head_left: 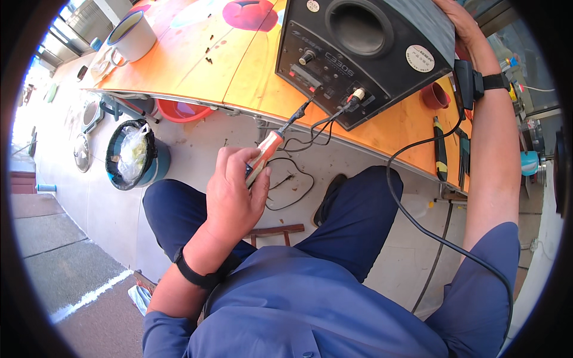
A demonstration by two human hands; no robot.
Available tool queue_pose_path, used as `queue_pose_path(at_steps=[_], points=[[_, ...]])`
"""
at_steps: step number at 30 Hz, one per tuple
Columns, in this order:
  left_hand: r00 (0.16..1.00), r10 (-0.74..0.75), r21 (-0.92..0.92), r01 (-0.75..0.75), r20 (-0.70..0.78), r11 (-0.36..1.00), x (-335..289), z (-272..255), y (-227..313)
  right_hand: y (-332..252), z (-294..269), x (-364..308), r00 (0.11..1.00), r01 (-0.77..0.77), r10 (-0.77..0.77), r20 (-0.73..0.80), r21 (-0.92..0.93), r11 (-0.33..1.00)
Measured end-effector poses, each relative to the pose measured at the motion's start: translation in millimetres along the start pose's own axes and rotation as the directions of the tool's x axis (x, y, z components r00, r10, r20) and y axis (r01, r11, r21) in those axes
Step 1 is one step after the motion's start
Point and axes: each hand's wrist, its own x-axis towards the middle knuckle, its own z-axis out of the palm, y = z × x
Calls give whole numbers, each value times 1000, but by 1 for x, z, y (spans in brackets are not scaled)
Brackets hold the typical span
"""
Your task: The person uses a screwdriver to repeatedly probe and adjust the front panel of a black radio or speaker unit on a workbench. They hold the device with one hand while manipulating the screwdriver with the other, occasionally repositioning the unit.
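My left hand (pixel 236 194) is closed around the reddish clear handle of a screwdriver (pixel 271 143). Its dark shaft points up and right at the back panel of a black speaker (pixel 334 71). The tip is by the panel's lower edge; whether it touches is too small to tell. My right hand (pixel 462 27) holds the speaker's grey side at the upper right, its fingers partly hidden. On the panel are a round port (pixel 357 28), a knob (pixel 307 56) and a plug (pixel 357 95) with thin black cables. Several small dark screws (pixel 209 52) lie on the table.
The orange table (pixel 250 77) also carries a white mug (pixel 132 36), a small red cup (pixel 434 95) and a utility knife (pixel 440 149). Below are a lined bin (pixel 158 164), a red basin (pixel 179 111) and a loose cable (pixel 307 185). A black cable (pixel 412 218) crosses by my right arm.
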Motion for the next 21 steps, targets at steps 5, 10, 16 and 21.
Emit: queue_pose_path(at_steps=[5,10,16,21], points=[[999,50,-52,-51,-21,997,4,6,7,4,-3,3,1000,0,0,9,13,1000],[581,-450,-720,648,679,-250,15,-12,7,6,-3,4,1000,-5,4,12,31,1000],[721,-430,-738,655,544,165,9,-9,6,4,-4,3,1000,17,-17,21,11,1000],[941,-295,-417,339,169,843,2,-3,1,4,-5,5,999,23,-23,31,10,1000]])
